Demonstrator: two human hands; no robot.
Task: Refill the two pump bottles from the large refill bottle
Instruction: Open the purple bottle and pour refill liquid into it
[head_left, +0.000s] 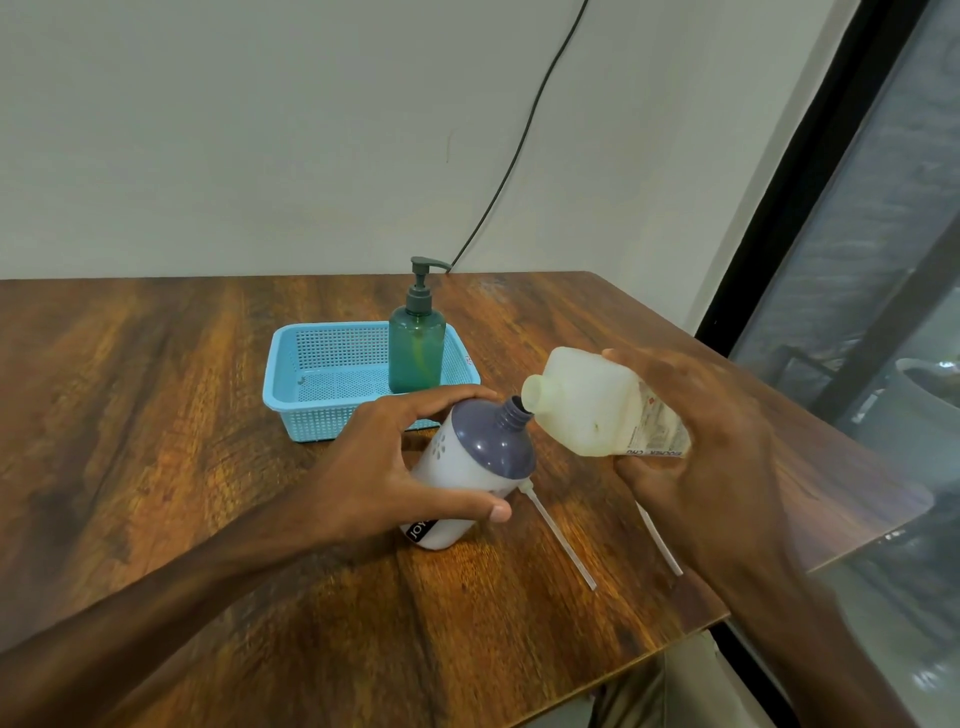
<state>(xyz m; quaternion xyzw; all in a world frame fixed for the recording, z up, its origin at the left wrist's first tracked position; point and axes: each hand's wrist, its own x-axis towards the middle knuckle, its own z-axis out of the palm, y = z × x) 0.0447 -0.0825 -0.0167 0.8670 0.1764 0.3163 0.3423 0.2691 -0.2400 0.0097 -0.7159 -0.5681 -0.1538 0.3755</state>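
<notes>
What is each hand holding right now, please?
Left hand: holds the white bottle, pump off.
Right hand: holds the tilted refill bottle.

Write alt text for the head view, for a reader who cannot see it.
A person's right hand tips a large refill bottle, its mouth at the open neck of a white pump bottle gripped by the left hand. A green pump bottle stands in a blue basket behind.

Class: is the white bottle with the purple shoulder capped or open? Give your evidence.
Open. The white bottle shows a bare threaded neck with no pump, and the refill bottle's mouth is tipped at it.
</notes>
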